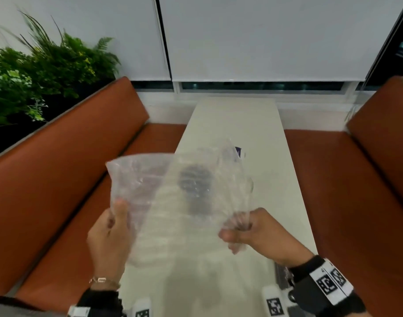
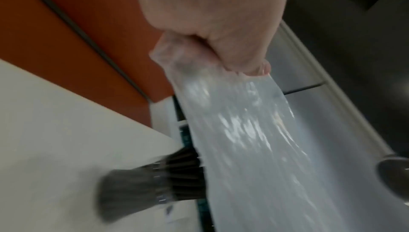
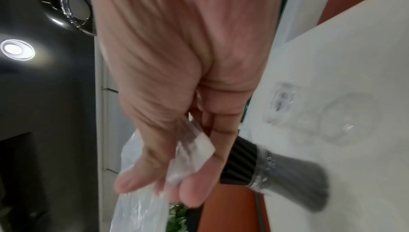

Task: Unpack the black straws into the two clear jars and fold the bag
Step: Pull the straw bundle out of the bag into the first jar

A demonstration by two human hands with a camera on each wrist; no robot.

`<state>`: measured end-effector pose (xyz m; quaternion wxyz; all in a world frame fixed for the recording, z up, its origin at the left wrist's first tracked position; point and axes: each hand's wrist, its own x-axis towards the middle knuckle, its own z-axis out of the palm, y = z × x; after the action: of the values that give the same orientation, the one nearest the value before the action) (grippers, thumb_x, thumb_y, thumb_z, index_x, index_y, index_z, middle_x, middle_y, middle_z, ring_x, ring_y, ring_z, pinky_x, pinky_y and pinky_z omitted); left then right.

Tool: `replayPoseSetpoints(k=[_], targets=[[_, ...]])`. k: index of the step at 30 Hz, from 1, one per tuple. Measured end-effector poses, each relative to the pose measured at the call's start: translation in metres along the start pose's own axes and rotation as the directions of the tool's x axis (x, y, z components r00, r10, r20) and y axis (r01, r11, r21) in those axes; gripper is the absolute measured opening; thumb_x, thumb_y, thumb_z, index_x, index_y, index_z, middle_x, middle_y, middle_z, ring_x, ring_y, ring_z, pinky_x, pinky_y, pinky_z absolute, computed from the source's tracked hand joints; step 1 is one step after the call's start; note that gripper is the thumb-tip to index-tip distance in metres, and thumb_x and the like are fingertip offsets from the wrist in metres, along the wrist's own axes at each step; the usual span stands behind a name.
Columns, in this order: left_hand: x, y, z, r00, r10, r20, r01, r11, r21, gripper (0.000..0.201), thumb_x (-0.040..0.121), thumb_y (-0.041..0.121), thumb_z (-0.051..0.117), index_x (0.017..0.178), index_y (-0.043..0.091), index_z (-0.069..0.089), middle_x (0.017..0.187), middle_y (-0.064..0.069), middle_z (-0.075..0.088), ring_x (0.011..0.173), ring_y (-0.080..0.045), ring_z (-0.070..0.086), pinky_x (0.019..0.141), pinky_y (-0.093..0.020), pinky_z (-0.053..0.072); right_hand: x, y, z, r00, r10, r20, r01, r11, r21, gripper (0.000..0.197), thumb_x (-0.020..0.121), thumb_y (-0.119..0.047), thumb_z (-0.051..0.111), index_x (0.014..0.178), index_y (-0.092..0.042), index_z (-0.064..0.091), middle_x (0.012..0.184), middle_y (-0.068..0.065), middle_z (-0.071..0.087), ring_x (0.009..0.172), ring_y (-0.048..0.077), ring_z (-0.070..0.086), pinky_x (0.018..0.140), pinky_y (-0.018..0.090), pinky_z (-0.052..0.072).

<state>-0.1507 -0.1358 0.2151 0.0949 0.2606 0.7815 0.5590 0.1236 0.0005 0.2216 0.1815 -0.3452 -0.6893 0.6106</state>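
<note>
I hold a crumpled clear plastic bag (image 1: pixel 173 202) spread in the air above the white table (image 1: pixel 264 133). My left hand (image 1: pixel 118 216) grips its left edge, thumb on top. My right hand (image 1: pixel 237 227) pinches its bunched right edge. In the left wrist view the left hand (image 2: pixel 210 60) clutches the bag (image 2: pixel 243 139). The right wrist view shows the right hand (image 3: pixel 177 179) with a corner of the bag (image 3: pixel 192 155) between thumb and fingers. A clear jar of black straws (image 3: pixel 276 171) stands on the table behind the bag, blurred (image 1: pixel 196 186) (image 2: pixel 155 174). A second clear jar (image 3: pixel 345 118) stands beside it; its contents are unclear.
Orange bench seats flank the narrow table, one on the left (image 1: pixel 70 168) and one on the right (image 1: pixel 356 179). Green plants (image 1: pixel 35 72) stand behind the left bench. A small clear packet with blue print (image 3: pixel 281 102) lies on the table past the jars. White blinds (image 1: pixel 264 37) close the far end.
</note>
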Motion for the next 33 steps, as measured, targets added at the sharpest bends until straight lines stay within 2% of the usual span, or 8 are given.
replayPoseSetpoints(k=[7, 10, 13, 17, 22, 25, 28, 33], targets=[[-0.046, -0.096, -0.016, 0.976, -0.189, 0.106, 0.162, 0.961, 0.225, 0.052, 0.091, 0.07, 0.053, 0.073, 0.025, 0.071, 0.065, -0.014, 0.068, 0.07, -0.036, 0.065, 0.07, -0.042, 0.054, -0.062, 0.067, -0.006, 0.935, 0.283, 0.215, -0.255, 0.955, -0.149, 0.017, 0.075, -0.025, 0.096, 0.084, -0.014, 0.087, 0.084, 0.005, 0.083, 0.067, 0.012, 0.07, 0.072, 0.03, 0.06], [-0.051, -0.119, -0.006, 0.823, -0.462, 0.33, 0.411, 0.886, 0.215, 0.073, 0.088, 0.082, 0.032, 0.088, 0.027, 0.079, 0.077, -0.005, 0.079, 0.081, -0.025, 0.072, 0.074, -0.038, 0.054, -0.072, 0.095, 0.007, 0.882, 0.392, 0.261, -0.322, 0.906, -0.273, 0.025, 0.07, -0.033, 0.098, 0.087, -0.018, 0.088, 0.087, 0.001, 0.084, 0.072, 0.013, 0.071, 0.075, 0.028, 0.061], [-0.042, -0.145, 0.011, 0.699, -0.628, 0.342, 0.608, 0.774, 0.177, 0.068, 0.094, 0.075, 0.048, 0.095, 0.016, 0.081, 0.09, -0.008, 0.082, 0.087, -0.027, 0.075, 0.086, -0.041, 0.059, -0.073, 0.118, 0.021, 0.856, 0.436, 0.279, -0.327, 0.873, -0.363, 0.038, 0.063, -0.04, 0.1, 0.093, -0.022, 0.087, 0.087, -0.005, 0.083, 0.093, 0.022, 0.078, 0.078, 0.022, 0.059], [-0.031, -0.163, 0.031, 0.835, -0.5, 0.228, 0.478, 0.866, 0.149, 0.027, 0.102, 0.032, 0.067, 0.105, 0.007, 0.077, 0.062, -0.004, 0.064, 0.05, -0.019, 0.052, 0.053, -0.026, 0.045, -0.058, 0.136, 0.039, 0.889, 0.443, 0.114, -0.407, 0.88, -0.246, 0.068, 0.052, -0.065, 0.096, 0.112, -0.038, 0.078, 0.116, -0.023, 0.07, 0.114, 0.005, 0.066, 0.083, 0.017, 0.051], [-0.035, -0.158, 0.048, 0.891, -0.295, 0.345, 0.234, 0.949, 0.21, 0.033, 0.102, 0.04, 0.06, 0.082, 0.017, 0.073, 0.055, 0.0, 0.057, 0.048, -0.018, 0.046, 0.042, -0.024, 0.041, -0.018, 0.145, 0.046, 0.881, 0.416, -0.224, -0.383, 0.907, 0.177, 0.031, 0.087, -0.056, 0.078, 0.093, -0.026, 0.08, 0.101, -0.012, 0.08, 0.097, 0.009, 0.074, 0.079, 0.022, 0.053], [-0.024, -0.165, 0.051, 0.928, -0.243, 0.282, 0.157, 0.943, 0.294, 0.038, 0.096, 0.054, 0.058, 0.077, 0.025, 0.072, 0.057, 0.001, 0.066, 0.057, -0.021, 0.06, 0.061, -0.032, 0.048, 0.0, 0.155, 0.044, 0.822, 0.434, -0.367, -0.345, 0.894, 0.286, 0.046, 0.088, -0.035, 0.084, 0.049, -0.02, 0.064, 0.057, -0.008, 0.06, 0.059, 0.013, 0.062, 0.073, 0.031, 0.047], [-0.007, -0.171, 0.058, 0.927, -0.254, 0.276, 0.091, 0.867, 0.49, 0.053, 0.085, 0.068, 0.041, 0.084, 0.021, 0.067, 0.075, -0.002, 0.071, 0.075, -0.028, 0.066, 0.063, -0.03, 0.043, 0.005, 0.159, 0.043, 0.79, 0.458, -0.407, -0.374, 0.887, 0.272, 0.057, 0.09, -0.028, 0.082, 0.04, -0.022, 0.057, 0.049, -0.011, 0.049, 0.055, 0.012, 0.057, 0.07, 0.031, 0.043], [0.014, -0.139, 0.094, 0.963, -0.085, 0.256, -0.099, 0.772, 0.628, 0.06, 0.086, 0.051, 0.077, 0.133, 0.018, 0.06, 0.133, -0.009, 0.064, 0.122, -0.032, 0.059, 0.103, -0.048, 0.049, 0.004, 0.152, 0.049, 0.83, 0.377, -0.412, -0.452, 0.887, -0.098, 0.021, 0.091, -0.042, 0.078, 0.106, -0.027, 0.075, 0.115, -0.01, 0.067, 0.111, 0.013, 0.066, 0.092, 0.026, 0.051]])
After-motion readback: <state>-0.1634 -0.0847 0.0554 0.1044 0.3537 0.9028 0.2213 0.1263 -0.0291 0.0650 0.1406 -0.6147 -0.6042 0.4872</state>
